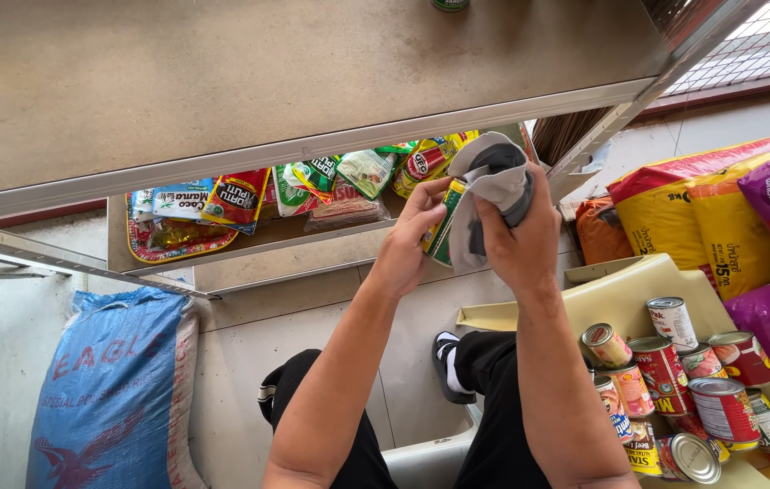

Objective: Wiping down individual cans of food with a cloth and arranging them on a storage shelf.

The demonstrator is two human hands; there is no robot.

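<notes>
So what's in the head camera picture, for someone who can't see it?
A person's left hand holds a green and yellow can while the right hand rubs it with a grey cloth. More cans sit on a cream chair, below a metal shelf.

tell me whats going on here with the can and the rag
A person sits by a metal shelf. The left hand holds a small can while the right hand presses a grey cloth against it. More cans lie piled on a pale plastic chair to the right.
</notes>
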